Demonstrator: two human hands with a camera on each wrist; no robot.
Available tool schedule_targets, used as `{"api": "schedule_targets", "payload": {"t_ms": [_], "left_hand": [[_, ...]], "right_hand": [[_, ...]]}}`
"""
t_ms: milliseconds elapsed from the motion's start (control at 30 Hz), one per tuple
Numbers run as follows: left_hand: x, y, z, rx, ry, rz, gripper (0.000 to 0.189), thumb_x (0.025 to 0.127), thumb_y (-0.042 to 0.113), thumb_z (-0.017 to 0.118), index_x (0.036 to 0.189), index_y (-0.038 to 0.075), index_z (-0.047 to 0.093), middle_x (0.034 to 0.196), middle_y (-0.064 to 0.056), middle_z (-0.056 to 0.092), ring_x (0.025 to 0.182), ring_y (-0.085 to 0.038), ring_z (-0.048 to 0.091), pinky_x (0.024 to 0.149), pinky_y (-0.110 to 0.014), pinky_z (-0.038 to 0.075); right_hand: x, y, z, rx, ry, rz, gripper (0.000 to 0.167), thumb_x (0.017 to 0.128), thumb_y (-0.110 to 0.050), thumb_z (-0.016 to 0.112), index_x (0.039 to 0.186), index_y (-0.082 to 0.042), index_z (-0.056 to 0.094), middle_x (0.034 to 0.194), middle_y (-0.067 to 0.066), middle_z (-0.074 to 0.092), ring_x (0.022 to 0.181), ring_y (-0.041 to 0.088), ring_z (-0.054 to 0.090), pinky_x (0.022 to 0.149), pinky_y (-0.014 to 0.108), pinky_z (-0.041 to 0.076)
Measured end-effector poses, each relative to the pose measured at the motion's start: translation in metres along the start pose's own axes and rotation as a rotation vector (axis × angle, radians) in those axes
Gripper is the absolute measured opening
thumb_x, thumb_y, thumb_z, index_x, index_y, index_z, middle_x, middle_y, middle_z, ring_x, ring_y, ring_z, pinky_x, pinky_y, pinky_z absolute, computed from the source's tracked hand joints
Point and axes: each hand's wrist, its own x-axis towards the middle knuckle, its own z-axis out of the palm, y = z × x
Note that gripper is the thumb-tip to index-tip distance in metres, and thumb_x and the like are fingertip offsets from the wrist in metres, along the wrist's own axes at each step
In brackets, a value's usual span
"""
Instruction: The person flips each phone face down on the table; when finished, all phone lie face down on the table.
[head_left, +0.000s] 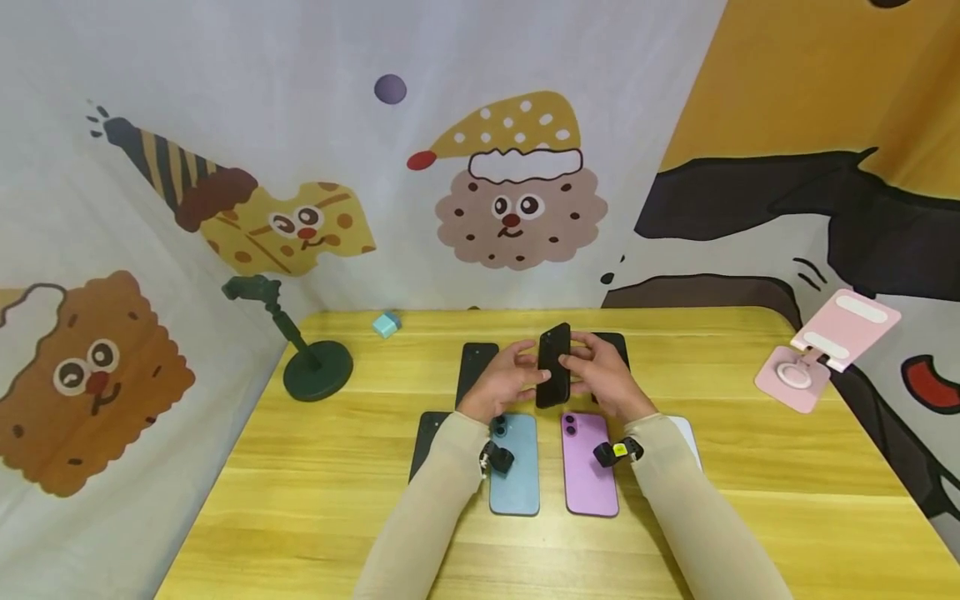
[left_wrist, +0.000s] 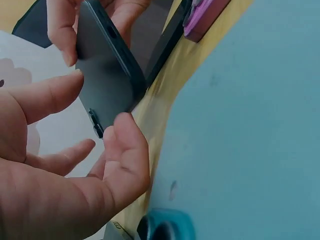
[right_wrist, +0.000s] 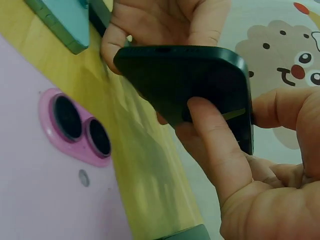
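A black phone (head_left: 553,367) is held tilted up above the table, its camera corner toward the top in the head view. My left hand (head_left: 510,379) holds it by the left side, thumb and fingertips at its edges. From the other side my right hand (head_left: 603,375) grips it, with the thumb (right_wrist: 207,117) across its flat face in the right wrist view. Below the hands lie a blue phone (head_left: 517,471) and a pink phone (head_left: 588,467), backs up. Sleeves and hands partly cover a white phone (head_left: 688,437) and dark phones (head_left: 474,365) around them.
On the left stands a dark green round-based stand (head_left: 318,371). A small light-blue block (head_left: 387,324) sits near the back edge. A pink folding phone stand (head_left: 795,379) is at the right. A printed cloth (head_left: 337,108) hangs behind the wooden table (head_left: 300,500).
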Motion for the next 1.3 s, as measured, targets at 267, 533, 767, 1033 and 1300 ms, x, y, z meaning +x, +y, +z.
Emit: {"api": "schedule_targets", "payload": {"t_ms": [267,533,767,1033,1300], "left_hand": [[0.003,0.004,-0.002,-0.019,-0.019,0.007,0.060,0.102,0.015,0.072,0.156,0.027,0.049,0.139,-0.010,0.066,0.109,-0.025,0.073,0.088,-0.040,0.059],[0.004,0.007,-0.011,-0.016,-0.020,0.016,0.067,0.101,0.002,0.069,0.158,0.031,0.048,0.135,-0.014,0.063,0.108,-0.027,0.073,0.086,-0.043,0.064],[0.003,0.004,-0.015,0.041,0.020,0.009,0.073,0.097,-0.003,0.072,0.158,0.032,0.049,0.121,-0.015,0.061,0.094,-0.025,0.073,0.077,-0.037,0.066],[0.005,0.002,-0.012,0.177,0.114,0.034,0.074,0.094,-0.004,0.076,0.155,0.031,0.053,0.110,-0.012,0.061,0.079,-0.021,0.067,0.064,-0.031,0.063],[0.007,-0.001,-0.011,0.183,0.125,0.018,0.077,0.091,-0.005,0.079,0.155,0.030,0.054,0.108,-0.012,0.062,0.078,-0.022,0.070,0.067,-0.034,0.066]], "right_hand": [[0.000,-0.003,-0.005,0.055,0.005,-0.038,0.062,0.108,-0.015,0.062,0.163,-0.004,0.034,0.150,0.030,0.054,0.117,0.033,0.072,0.092,0.052,0.062],[0.005,0.005,-0.007,0.081,0.016,-0.045,0.061,0.107,-0.017,0.064,0.163,-0.009,0.039,0.146,0.031,0.055,0.107,0.024,0.076,0.089,0.047,0.064],[0.007,0.011,-0.009,-0.029,0.024,-0.030,0.063,0.104,-0.017,0.070,0.162,-0.013,0.044,0.137,0.031,0.063,0.095,0.024,0.079,0.081,0.038,0.066],[0.010,0.012,-0.007,-0.257,0.074,-0.006,0.067,0.100,-0.021,0.076,0.160,-0.011,0.048,0.113,0.022,0.070,0.081,0.021,0.075,0.073,0.033,0.066],[0.014,0.016,-0.007,-0.281,0.072,0.046,0.070,0.099,-0.016,0.076,0.162,-0.015,0.044,0.119,0.023,0.067,0.083,0.022,0.075,0.073,0.034,0.066]]}}
